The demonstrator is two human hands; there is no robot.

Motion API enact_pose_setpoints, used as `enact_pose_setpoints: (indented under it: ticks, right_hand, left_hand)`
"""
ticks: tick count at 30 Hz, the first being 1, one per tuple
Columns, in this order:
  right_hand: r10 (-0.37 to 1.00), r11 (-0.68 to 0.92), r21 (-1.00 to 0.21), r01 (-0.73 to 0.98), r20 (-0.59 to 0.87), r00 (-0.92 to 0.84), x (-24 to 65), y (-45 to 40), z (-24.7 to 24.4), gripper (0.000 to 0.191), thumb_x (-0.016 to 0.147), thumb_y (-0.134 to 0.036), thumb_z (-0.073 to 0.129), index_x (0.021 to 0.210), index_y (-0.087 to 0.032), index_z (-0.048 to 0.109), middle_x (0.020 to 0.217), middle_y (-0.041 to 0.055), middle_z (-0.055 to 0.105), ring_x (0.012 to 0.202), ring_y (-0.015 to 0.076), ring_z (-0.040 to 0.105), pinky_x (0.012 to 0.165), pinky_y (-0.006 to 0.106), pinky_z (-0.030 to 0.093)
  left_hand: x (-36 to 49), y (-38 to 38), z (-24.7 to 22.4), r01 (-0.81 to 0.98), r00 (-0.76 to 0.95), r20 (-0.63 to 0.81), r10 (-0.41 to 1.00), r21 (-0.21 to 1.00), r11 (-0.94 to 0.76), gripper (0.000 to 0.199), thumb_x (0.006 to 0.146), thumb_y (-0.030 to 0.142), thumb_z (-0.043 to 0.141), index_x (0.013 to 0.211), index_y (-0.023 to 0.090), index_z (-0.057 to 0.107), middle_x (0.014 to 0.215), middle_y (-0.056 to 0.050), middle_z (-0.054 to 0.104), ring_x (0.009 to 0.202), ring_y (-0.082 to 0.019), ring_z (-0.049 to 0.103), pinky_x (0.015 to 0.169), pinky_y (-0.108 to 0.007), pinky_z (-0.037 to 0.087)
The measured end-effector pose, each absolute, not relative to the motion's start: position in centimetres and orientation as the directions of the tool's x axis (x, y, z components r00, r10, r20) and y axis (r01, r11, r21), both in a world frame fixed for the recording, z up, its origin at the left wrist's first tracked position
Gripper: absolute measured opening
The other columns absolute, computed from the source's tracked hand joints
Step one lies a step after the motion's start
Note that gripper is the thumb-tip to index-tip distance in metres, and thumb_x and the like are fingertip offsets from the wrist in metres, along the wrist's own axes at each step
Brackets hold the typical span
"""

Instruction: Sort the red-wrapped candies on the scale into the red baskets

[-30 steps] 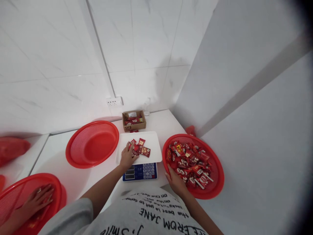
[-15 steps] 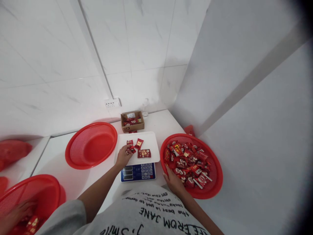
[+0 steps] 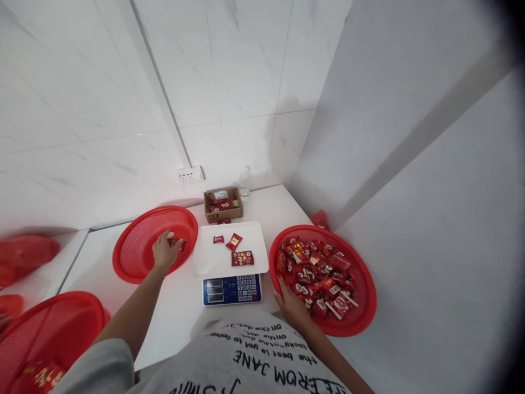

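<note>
My left hand [image 3: 164, 253] is over the red mesh basket [image 3: 127, 264] on the left, its fingers closed on a small red-wrapped candy [image 3: 178, 244]. At the right, my right hand [image 3: 293, 302] grips the near left rim of another red basket [image 3: 366, 317], which is heaped with red candy packets [image 3: 314, 268]. Between the baskets is a digital scale [image 3: 232, 290] with a white tray [image 3: 209, 262]. On the tray lie a tiny candy [image 3: 219, 239], a slanted candy [image 3: 234, 242] and a larger flat packet [image 3: 243, 258].
Behind the scale stand a cardboard box [image 3: 223, 210] of packets and a clear bottle [image 3: 245, 186]. A third red basket [image 3: 92, 306] with packets sits at lower left. Part of another person's hand [image 3: 5, 321] shows at the left edge. A wall closes off the right.
My left hand has moved left from the scale tray to the left basket, carrying candy off the tray. My right hand stays on its rim. Another person's hand has left the lower-left basket.
</note>
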State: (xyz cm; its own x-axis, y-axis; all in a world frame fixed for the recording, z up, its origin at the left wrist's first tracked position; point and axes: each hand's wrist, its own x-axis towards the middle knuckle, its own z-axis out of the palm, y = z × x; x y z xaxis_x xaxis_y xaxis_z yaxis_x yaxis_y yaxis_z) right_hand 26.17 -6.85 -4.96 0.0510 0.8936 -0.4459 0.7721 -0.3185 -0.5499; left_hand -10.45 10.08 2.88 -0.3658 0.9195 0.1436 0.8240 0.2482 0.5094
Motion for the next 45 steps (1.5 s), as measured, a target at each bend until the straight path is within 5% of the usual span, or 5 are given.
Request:
enact_pose_setpoints:
  ticks: [4,20,25,37,45]
  right_hand:
    - [0.891,-0.319,-0.542,0.777,-0.451,0.051,26.2,-6.9,-5.0,0.059,0.088,-0.037,0.031,0.141,-0.01,0.026,0.141,0.0162,0.039,0.128,0.0231,0.039,0.1,0.031,0.032]
    - [0.908,-0.305,-0.576,0.758,-0.417,0.048,26.2,-6.8,-5.2,0.059,0.089,-0.037,0.032,0.141,-0.01,0.026,0.141,0.0161,0.039,0.127,0.0239,0.04,0.1,0.033,0.033]
    - [0.902,-0.313,-0.566,0.763,-0.429,0.051,26.2,-6.8,-5.3,0.059,0.089,-0.035,0.032,0.142,-0.01,0.023,0.14,0.0168,0.04,0.126,0.0237,0.042,0.1,0.034,0.034]
    - [0.895,-0.331,-0.554,0.764,-0.441,0.067,26.1,-6.8,-4.8,0.058,0.09,-0.035,0.033,0.142,-0.012,0.023,0.142,0.0142,0.037,0.129,0.0191,0.038,0.102,0.031,0.032]
    - [0.897,-0.326,-0.579,0.748,-0.44,0.05,26.1,-6.7,-4.4,0.058,0.09,-0.033,0.033,0.142,-0.01,0.022,0.142,0.0144,0.037,0.129,0.0202,0.038,0.103,0.032,0.031]
  left_hand:
    - [-7.8,10.3,-0.1,0.947,-0.175,0.162,0.971,0.299,0.12,0.06,0.083,0.044,0.049,0.133,0.012,0.039,0.145,-0.019,0.028,0.135,-0.038,0.015,0.104,-0.059,0.018]
    - [5.4,8.6,-5.2,0.859,0.416,-0.044,0.908,0.345,-0.378,0.071,0.068,0.059,0.061,0.13,0.031,0.045,0.142,-0.013,0.035,0.133,-0.038,0.02,0.102,-0.06,0.011]
    - [4.3,8.3,-4.6,0.793,0.522,0.036,0.852,0.346,-0.501,0.051,0.073,0.048,0.062,0.119,0.027,0.055,0.117,-0.009,0.054,0.11,-0.028,0.044,0.095,-0.043,0.033]
    - [1.7,8.6,-3.9,0.736,0.237,0.151,0.96,0.617,-0.279,0.029,0.077,0.023,0.058,0.105,0.021,0.06,0.09,-0.004,0.057,0.085,-0.019,0.056,0.081,-0.035,0.047]
    - [-9.8,10.2,-0.3,0.772,-0.312,0.19,0.931,0.622,0.132,0.034,0.074,0.036,0.059,0.102,0.018,0.06,0.094,-0.008,0.064,0.092,-0.026,0.058,0.083,-0.041,0.047]
